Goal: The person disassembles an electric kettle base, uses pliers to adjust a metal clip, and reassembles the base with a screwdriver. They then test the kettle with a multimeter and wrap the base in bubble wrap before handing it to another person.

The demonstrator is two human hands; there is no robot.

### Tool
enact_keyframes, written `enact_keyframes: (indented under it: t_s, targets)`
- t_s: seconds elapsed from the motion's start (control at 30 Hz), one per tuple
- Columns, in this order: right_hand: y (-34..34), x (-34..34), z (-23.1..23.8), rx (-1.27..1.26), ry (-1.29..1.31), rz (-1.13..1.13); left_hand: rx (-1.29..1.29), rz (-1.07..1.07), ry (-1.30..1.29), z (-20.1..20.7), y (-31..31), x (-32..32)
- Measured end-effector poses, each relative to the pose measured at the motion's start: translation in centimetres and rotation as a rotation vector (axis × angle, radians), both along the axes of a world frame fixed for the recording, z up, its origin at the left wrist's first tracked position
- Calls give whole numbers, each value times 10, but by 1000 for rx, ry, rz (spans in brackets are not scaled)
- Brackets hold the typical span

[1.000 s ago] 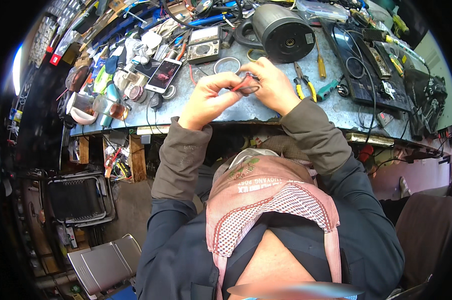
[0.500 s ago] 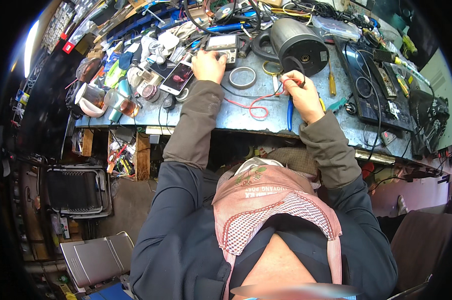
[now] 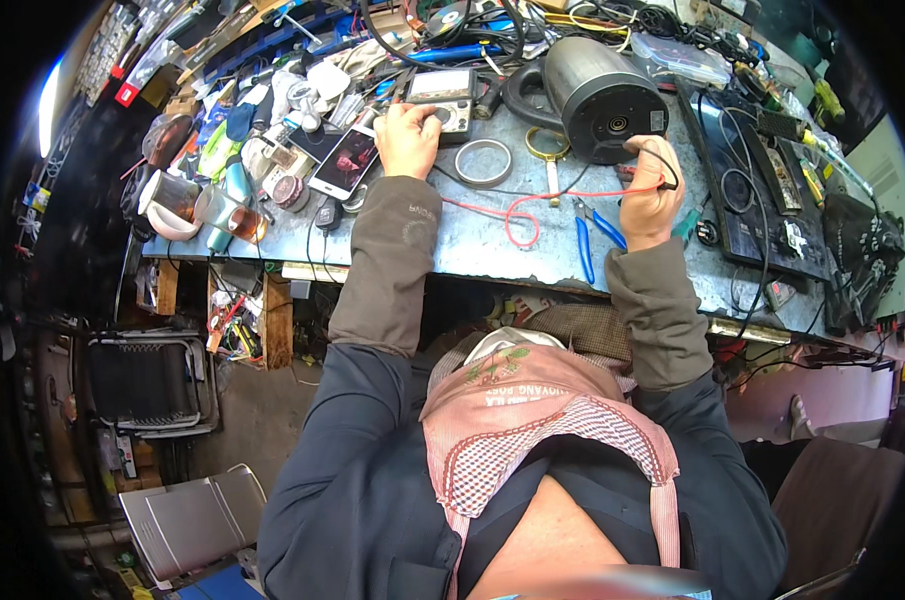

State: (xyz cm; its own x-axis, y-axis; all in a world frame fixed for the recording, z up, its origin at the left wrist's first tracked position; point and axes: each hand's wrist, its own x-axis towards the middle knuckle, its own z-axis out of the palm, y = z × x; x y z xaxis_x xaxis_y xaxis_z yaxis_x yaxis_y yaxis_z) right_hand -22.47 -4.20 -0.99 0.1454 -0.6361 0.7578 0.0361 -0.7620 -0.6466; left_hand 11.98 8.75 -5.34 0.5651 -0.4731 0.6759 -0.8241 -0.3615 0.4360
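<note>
My left hand (image 3: 408,140) is closed at the left side of an analog multimeter (image 3: 443,84), its fingertips on the meter's lower front. A steel electric kettle (image 3: 588,75) lies on its side, black base toward me. Right at the lower edge of that base, my right hand (image 3: 651,200) is closed round the red and black test leads (image 3: 573,193); the probe tips are hidden. The red lead loops across the bench between my hands. Blue-handled pliers (image 3: 585,250) lie spread beside my right wrist. A magnifying glass (image 3: 547,146) and a round metal ring (image 3: 484,162) lie left of the kettle.
A white smartphone (image 3: 346,162) lies left of my left hand, near glass cups (image 3: 235,218) and small parts. To the right rests a black flat panel (image 3: 748,170) with cables on it. Tangled cables and tools crowd the back of the bench (image 3: 473,240).
My right hand has moved right to the kettle's base with the test leads. The red lead is drawn further right and the pliers are uncovered. My left hand stays at the multimeter.
</note>
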Motion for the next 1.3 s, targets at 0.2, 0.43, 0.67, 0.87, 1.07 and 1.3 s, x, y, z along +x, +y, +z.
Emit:
enact_keyframes:
  t_s: [0.2, 0.43, 0.67, 0.87, 1.07, 1.3]
  targets:
    - [3, -9, -13, 305, -221, 141, -84, -31, -92, -8, -3, 9]
    - [-3, -6, -11, 602, -440, 272, -59, 12, -109, -11, 3, 6]
    - [-18, 8, -4, 450, -363, 154, -190, -182, -175, 35, -27, -45]
    - [-28, 19, -1, 505, -454, 145, 47, -289, 259, 54, -136, -36]
    - [-43, 28, -9, 519, -476, 122, 465, -94, 341, 45, -179, -18]
    - [-50, 31, -5, 542, -520, 136, 585, -10, 228, 53, -168, -59]
